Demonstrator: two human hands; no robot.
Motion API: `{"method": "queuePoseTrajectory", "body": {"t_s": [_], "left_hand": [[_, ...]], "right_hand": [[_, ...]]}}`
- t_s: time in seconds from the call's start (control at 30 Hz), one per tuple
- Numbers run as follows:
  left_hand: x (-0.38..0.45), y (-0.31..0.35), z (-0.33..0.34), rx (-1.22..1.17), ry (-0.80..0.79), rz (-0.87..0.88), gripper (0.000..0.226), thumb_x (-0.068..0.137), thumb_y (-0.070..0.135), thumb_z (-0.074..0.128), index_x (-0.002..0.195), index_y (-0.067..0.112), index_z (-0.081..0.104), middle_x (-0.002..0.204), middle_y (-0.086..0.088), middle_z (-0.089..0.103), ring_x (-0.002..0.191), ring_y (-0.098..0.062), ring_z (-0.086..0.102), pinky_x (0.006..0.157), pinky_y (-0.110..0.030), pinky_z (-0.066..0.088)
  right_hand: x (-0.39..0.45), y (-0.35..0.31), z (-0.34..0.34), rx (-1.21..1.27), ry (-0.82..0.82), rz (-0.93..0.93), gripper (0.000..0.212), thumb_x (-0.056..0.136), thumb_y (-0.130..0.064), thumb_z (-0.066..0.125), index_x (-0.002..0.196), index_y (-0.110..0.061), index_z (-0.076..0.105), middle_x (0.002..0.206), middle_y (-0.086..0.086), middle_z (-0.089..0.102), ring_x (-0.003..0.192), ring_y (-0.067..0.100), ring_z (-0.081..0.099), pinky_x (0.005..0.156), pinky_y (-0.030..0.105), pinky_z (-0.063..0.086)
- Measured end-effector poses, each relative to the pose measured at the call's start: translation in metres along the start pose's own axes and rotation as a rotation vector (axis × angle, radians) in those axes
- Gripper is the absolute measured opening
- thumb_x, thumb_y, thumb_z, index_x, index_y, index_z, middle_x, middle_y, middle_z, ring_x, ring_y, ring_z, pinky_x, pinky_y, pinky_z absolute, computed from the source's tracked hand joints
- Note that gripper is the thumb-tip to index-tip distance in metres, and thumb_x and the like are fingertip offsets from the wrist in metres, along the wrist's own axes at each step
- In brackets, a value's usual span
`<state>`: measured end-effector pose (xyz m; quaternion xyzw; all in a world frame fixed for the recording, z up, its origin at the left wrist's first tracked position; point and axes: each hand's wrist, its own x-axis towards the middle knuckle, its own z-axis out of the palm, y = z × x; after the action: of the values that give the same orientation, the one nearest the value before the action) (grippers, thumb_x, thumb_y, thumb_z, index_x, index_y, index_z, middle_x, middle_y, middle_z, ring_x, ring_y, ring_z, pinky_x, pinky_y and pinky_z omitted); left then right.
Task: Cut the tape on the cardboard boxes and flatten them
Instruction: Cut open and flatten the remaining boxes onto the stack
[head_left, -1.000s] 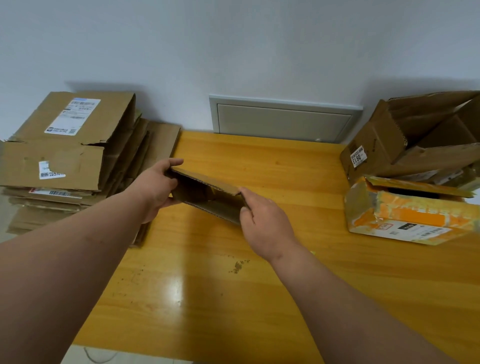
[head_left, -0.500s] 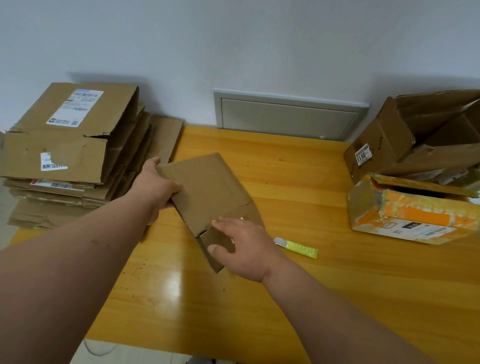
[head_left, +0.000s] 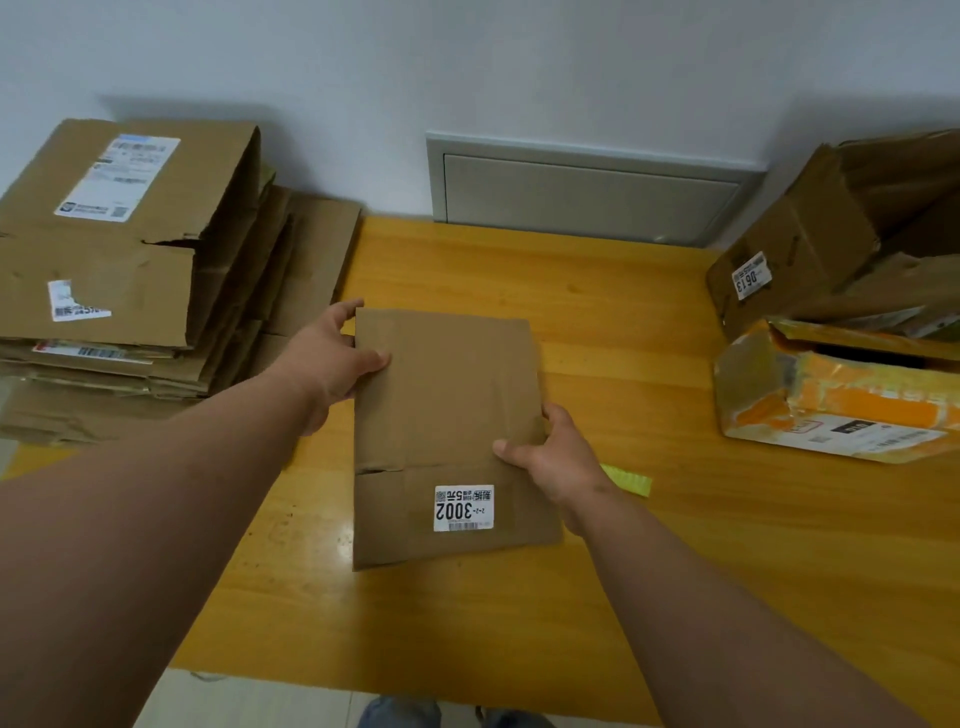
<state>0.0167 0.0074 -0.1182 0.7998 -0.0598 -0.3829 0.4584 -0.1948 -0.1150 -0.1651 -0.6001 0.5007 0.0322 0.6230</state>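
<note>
Above table (head_left: 649, 374), flattened box (head_left: 441, 415) between hands.

The room was evenly and softly lit, fairly bright. A pale glare patch sat on the glossy wooden table (head_left: 597, 322) near the flattened box (head_left: 441, 415). Soft shadows fell on the white wall (head_left: 467, 62) behind the stack of cardboard (head_left: 130, 249) and the boxes at right. Wide-angle distortion bent the edges and swelled the forearms. The picture was slightly soft, fine label print unreadable.

Both arms outstretched, left grip (head_left: 332, 364) and right grip (head_left: 550, 457) pinching.
</note>
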Motion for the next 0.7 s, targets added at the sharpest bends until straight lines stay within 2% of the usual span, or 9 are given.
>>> {"method": "queuePoseTrajectory", "body": {"t_s": [0.13,0.2,0.27,0.33,0.4,0.43,0.5,0.6,0.7], "left_hand": [[0.007,-0.014,0.005,0.378,0.209,0.140,0.078,0.092,0.023,0.068,0.155,0.030,0.023,0.148,-0.007,0.045,0.129,-0.027,0.049,0.103,-0.045,0.043],[0.009,-0.026,0.007,0.554,0.211,0.182,0.080,0.093,0.027,0.067,0.156,0.029,0.019,0.157,-0.007,0.031,0.140,-0.030,0.036,0.110,-0.048,0.035],[0.007,-0.043,0.009,0.789,0.144,0.233,0.082,0.094,0.035,0.063,0.157,0.029,0.012,0.164,-0.005,0.011,0.148,-0.032,0.017,0.119,-0.050,0.024],[0.003,-0.064,0.013,1.020,0.035,0.308,0.082,0.095,0.050,0.053,0.157,0.033,0.002,0.166,0.001,-0.007,0.151,-0.029,-0.002,0.123,-0.048,0.011],[-0.001,-0.086,0.014,1.168,-0.067,0.385,0.081,0.095,0.062,0.040,0.155,0.037,-0.008,0.162,0.006,-0.020,0.150,-0.023,-0.016,0.121,-0.045,-0.003],[-0.003,-0.096,0.014,1.221,-0.097,0.424,0.079,0.095,0.064,0.034,0.155,0.037,-0.011,0.161,0.007,-0.025,0.149,-0.021,-0.021,0.119,-0.045,-0.008],[-0.006,-0.112,0.015,1.299,-0.115,0.529,0.075,0.098,0.061,0.027,0.154,0.034,-0.015,0.160,0.005,-0.027,0.148,-0.020,-0.025,0.118,-0.043,-0.013],[-0.009,-0.131,0.022,1.283,-0.128,0.651,0.064,0.099,0.057,0.006,0.151,0.030,-0.019,0.158,0.006,-0.029,0.147,-0.020,-0.028,0.117,-0.037,-0.019],[-0.011,-0.156,0.030,1.280,-0.162,0.624,0.068,0.093,0.059,-0.007,0.151,0.027,-0.021,0.158,0.006,-0.031,0.145,-0.017,-0.032,0.118,-0.037,-0.019]], "right_hand": [[0.002,0.002,0.018,0.028,0.010,-0.092,0.071,0.087,-0.021,0.074,0.145,-0.025,0.033,0.118,-0.010,0.057,0.106,0.014,0.058,0.091,0.029,0.047],[0.008,0.001,0.031,0.009,0.034,-0.131,0.064,0.090,-0.017,0.070,0.143,-0.025,0.036,0.109,-0.015,0.053,0.104,0.011,0.055,0.084,0.020,0.044],[0.016,0.003,0.043,-0.072,0.090,-0.142,0.056,0.093,-0.013,0.065,0.141,-0.020,0.038,0.111,-0.012,0.054,0.111,0.015,0.057,0.073,0.012,0.042],[0.021,0.006,0.053,-0.237,0.133,-0.110,0.066,0.095,-0.017,0.061,0.151,-0.014,0.026,0.133,0.003,0.050,0.124,0.023,0.051,0.084,0.017,0.042],[0.020,0.013,0.060,-0.506,0.202,-0.093,0.081,0.097,-0.026,0.058,0.157,-0.013,0.005,0.151,0.013,0.031,0.137,0.028,0.033,0.107,0.031,0.030],[0.017,0.016,0.062,-0.646,0.268,-0.135,0.085,0.096,-0.029,0.058,0.157,-0.014,0.001,0.156,0.013,0.021,0.141,0.029,0.024,0.114,0.035,0.022],[0.012,0.026,0.067,-0.854,0.358,-0.355,0.083,0.094,-0.028,0.058,0.158,-0.018,0.006,0.163,0.011,0.011,0.147,0.031,0.012,0.120,0.042,0.013],[0.007,0.048,0.077,-1.038,0.233,-0.659,0.065,0.098,-0.040,0.039,0.157,-0.021,0.017,0.165,0.010,0.008,0.152,0.028,0.006,0.121,0.047,0.007],[0.010,0.073,0.082,-1.220,0.039,-0.626,0.068,0.098,-0.059,0.016,0.156,-0.024,0.004,0.165,0.003,-0.006,0.151,0.021,-0.012,0.120,0.049,0.000]]}}
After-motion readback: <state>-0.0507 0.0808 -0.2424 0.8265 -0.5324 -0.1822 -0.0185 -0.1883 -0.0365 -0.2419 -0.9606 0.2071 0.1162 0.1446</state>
